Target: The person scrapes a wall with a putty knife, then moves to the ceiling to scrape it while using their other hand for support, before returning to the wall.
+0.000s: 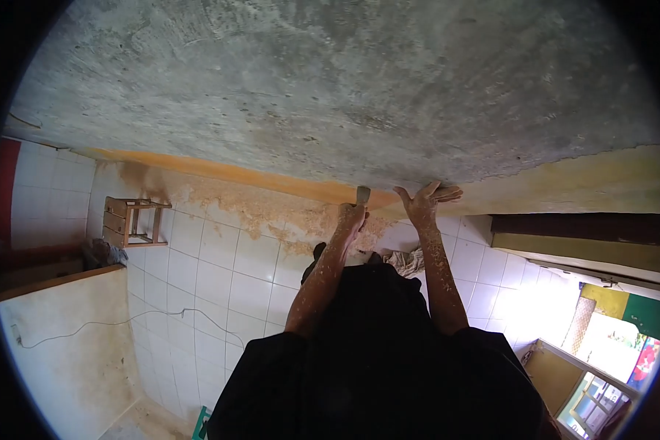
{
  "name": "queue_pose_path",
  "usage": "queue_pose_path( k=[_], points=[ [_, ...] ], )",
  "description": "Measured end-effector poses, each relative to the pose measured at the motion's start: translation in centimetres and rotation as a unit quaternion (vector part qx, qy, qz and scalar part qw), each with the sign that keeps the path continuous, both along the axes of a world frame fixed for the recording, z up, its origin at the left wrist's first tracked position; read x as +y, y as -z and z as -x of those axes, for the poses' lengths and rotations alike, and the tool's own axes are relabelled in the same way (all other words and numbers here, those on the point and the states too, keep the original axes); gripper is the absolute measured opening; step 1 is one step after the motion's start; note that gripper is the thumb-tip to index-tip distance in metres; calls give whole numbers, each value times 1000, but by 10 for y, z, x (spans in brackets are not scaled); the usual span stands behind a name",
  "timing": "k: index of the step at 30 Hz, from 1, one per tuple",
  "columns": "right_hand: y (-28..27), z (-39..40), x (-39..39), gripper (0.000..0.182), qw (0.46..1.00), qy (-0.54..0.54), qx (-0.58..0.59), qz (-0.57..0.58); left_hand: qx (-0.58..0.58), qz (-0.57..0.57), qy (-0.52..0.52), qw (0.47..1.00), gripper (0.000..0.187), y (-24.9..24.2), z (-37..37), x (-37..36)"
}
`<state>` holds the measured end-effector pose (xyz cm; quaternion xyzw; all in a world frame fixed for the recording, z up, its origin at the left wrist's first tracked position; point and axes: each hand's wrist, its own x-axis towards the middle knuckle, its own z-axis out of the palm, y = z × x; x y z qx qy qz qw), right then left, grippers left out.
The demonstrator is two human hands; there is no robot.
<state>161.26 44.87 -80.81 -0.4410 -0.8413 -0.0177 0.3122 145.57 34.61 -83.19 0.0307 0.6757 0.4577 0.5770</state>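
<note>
My left hand [353,218] is closed round a scraper [363,195], whose short greyish blade points up at the wall's orange strip [271,178]. The handle is mostly hidden in my fist. Just to the right, my right hand [422,205] is open against the wall, thumb apart and fingers stretched to the right. Pale flakes dot both forearms. Above the hands the wall [330,88] is bare, rough grey; a yellowish painted band [565,176] runs along its lower part on the right.
Scraped-off debris [249,209] lies along the wall's foot on white floor tiles [227,257]. A small wooden stool [136,221] stands at the left. A crumpled cloth [405,262] lies near my feet. A thin cable [147,315] crosses the floor; a bright doorway is at the right.
</note>
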Motion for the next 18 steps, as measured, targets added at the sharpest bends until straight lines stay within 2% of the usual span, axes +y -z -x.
queue_pose_path(
  k=[4, 7, 10, 12, 14, 16, 18],
  points=[
    [-8, 3, -4, 103, 989, 91, -76, -93, 8, 4, 42, 999, 36, 65, -6, 8],
    [12, -19, 16, 108, 975, 2, -140, -172, 14, -16, -2, 1000, 36, -29, -21, -6],
    [27, -23, 16, 100, 986, 14, -131, -103, -13, -17, 0, 1000, 36, -21, -20, -7],
    [79, -38, 20, 91, 999, -26, -22, 28, 9, -9, -9, 1000, 36, -27, -25, -4],
    [83, -34, 26, 85, 1000, -15, -5, 1, 21, -6, -13, 1000, 36, -29, -22, 2],
    [36, -22, 20, 82, 980, 51, -85, -174, 14, -1, -11, 1000, 36, -23, -23, 1],
    [28, -21, 21, 80, 980, 41, -79, -180, 7, -9, -20, 1000, 36, -26, -20, -2]
  ],
)
